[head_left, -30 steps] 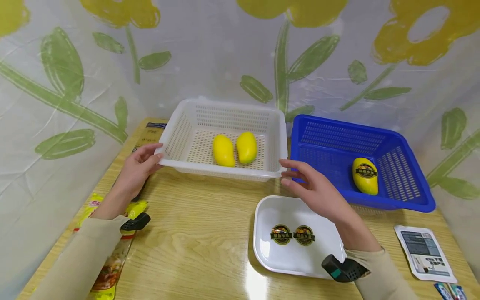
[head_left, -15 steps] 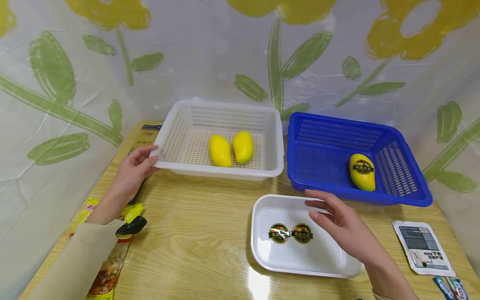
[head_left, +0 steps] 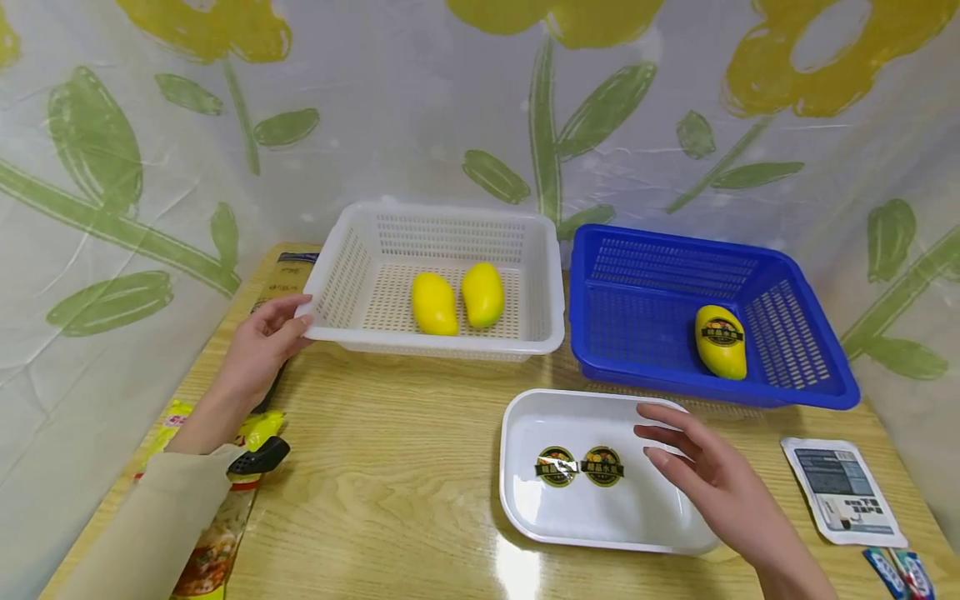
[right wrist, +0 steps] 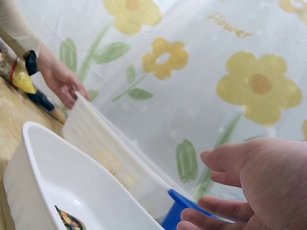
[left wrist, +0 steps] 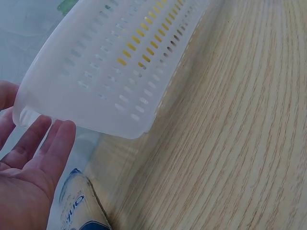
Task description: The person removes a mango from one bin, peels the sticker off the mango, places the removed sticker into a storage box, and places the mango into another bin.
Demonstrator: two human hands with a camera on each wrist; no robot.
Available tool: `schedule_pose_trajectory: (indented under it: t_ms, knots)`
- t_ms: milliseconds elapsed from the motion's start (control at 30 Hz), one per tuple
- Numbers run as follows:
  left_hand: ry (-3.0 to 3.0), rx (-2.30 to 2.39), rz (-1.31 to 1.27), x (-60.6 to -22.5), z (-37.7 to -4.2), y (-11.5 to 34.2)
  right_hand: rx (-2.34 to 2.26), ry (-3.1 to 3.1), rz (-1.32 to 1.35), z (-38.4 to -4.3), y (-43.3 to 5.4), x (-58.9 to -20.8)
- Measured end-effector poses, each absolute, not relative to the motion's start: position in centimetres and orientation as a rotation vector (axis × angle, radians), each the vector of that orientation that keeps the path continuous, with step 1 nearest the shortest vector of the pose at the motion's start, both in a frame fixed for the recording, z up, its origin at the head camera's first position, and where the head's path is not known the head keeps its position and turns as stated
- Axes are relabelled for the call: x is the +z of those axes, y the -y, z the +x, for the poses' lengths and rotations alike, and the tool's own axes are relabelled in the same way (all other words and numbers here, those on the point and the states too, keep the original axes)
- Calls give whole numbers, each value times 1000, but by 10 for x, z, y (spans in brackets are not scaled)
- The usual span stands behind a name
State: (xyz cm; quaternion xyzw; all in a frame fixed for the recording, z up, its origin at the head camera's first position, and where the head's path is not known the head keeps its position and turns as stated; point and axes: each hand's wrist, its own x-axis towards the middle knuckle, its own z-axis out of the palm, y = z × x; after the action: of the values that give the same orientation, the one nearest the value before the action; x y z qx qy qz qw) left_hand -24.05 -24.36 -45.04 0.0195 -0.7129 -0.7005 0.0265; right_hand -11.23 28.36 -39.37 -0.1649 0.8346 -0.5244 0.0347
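My left hand (head_left: 261, 343) pinches the front left corner of a white plastic basket (head_left: 442, 343), thumb on the rim; in the left wrist view my fingers (left wrist: 60, 143) reach under that corner. Inside the basket, two yellow mangoes (head_left: 434, 304) lie side by side. My right hand (head_left: 723, 475) holds nothing and hovers over the right side of a white tray (head_left: 558, 525), fingers spread and loosely bent. Two round dark labels (head_left: 557, 467) lie side by side in the tray. A blue basket (head_left: 791, 396) beyond it contains one mango (head_left: 721, 343) bearing a similar label.
A yellow food packet (head_left: 217, 533) lies under my left forearm at the table's left side. To the right are a white and grey packet (head_left: 845, 492) and small sachets (head_left: 897, 573). A flower-patterned sheet (head_left: 420, 100) hangs behind the baskets.
My right hand has left the white basket's front right corner and moved right and nearer, over the tray. The left hand stays at its corner. The view has shifted slightly.
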Motion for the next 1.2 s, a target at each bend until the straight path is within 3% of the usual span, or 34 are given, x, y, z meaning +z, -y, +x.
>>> schedule_pose_trajectory:
  t_ms: [500, 900, 1067, 1200]
  knots:
    - [2183, -2186, 26, -452, -240, 246, -1563, -2638, -72, -104, -330, -383]
    - [2407, -1809, 206, -430, -246, 237, -1669, -2569, 2, -102, -353, -388]
    - [2505, -1611, 336, -410, -251, 224, -1905, -2477, -112, -101, -357, -393]
    - [2494, -1536, 285, -401, -255, 216, -2238, -2338, -118, -105, -364, -401]
